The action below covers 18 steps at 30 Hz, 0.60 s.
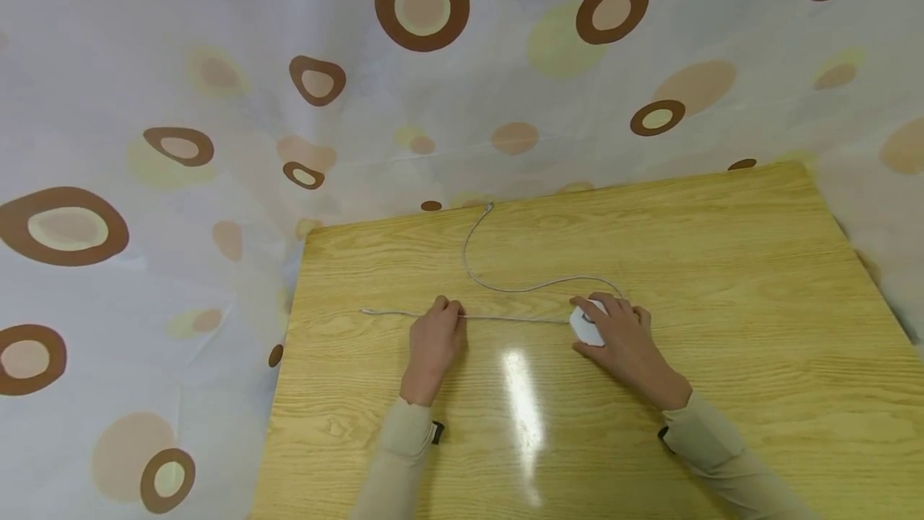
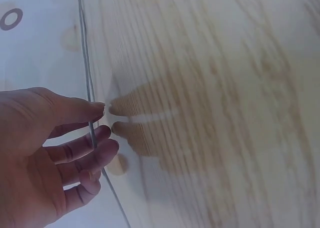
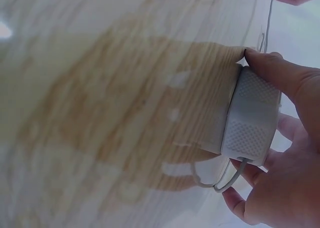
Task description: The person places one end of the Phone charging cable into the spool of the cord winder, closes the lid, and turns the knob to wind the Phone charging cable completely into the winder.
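Note:
My right hand (image 1: 628,347) grips a small white many-sided cable reel (image 1: 586,327) over the table, thumb on one side and fingers round the other. Textured patches show on the side of the reel (image 3: 250,112) in the right wrist view, where a grey cord (image 3: 235,180) comes out and bends round. From the reel a straight stretch of cable (image 1: 520,319) runs left to my left hand (image 1: 435,347), which pinches it between thumb and fingers (image 2: 102,148). Beyond that hand lies the cable's connector end (image 1: 366,311).
The wooden table (image 1: 722,263) is glossy and reflects a light. A second length of cable (image 1: 520,290) curves from the reel to a connector (image 1: 489,207) at the table's back edge. A sheet with brown-ringed dots (image 1: 433,103) hangs behind and at the left.

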### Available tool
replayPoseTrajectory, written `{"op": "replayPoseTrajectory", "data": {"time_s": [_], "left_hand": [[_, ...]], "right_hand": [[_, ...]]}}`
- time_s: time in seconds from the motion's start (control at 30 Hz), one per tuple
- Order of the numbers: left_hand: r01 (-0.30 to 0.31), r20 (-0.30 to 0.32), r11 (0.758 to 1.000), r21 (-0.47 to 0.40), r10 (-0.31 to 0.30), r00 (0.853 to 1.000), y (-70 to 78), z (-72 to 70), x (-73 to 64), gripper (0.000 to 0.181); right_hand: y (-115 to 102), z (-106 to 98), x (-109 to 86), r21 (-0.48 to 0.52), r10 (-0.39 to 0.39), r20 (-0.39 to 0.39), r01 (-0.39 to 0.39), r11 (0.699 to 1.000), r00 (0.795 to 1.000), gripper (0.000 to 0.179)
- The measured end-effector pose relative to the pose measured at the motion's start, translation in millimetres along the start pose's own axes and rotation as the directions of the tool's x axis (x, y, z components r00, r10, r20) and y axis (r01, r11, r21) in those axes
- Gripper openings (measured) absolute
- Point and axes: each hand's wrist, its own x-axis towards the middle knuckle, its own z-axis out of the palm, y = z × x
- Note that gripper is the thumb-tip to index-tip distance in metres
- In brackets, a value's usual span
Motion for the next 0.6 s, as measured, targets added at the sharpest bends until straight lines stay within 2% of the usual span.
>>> {"op": "replayPoseTrajectory", "data": {"time_s": [0.2,0.3,0.4,0.47,0.6], "left_hand": [[-0.071,-0.028,0.996,0.05,0.072,0.997,-1.5,6.4,9.5,0.012],[-0.136,-0.053,0.986,0.094,0.141,0.989,0.8,8.6,15.8,0.019],[-0.192,-0.047,0.973,0.131,0.2,0.979,4.2,10.5,22.2,0.022],[-0.21,-0.034,0.967,0.141,0.217,0.976,5.9,11.9,26.8,0.023],[-0.22,-0.011,0.97,0.103,0.222,0.975,7.4,13.9,35.0,0.029]], "right_hand": [[-1,0,0.3,0.01,-0.003,-0.001,0.003,1.0,1.0,0.071],[-1,2,0.8,0.021,-0.013,-0.011,0.013,1.0,1.0,0.071],[1,3,1.2,0.026,-0.032,-0.028,0.033,0.999,0.999,0.072],[1,4,1.4,0.027,-0.04,-0.036,0.041,0.999,0.999,0.072],[2,5,1.5,0.02,-0.046,-0.041,0.047,0.999,0.998,0.072]]}}
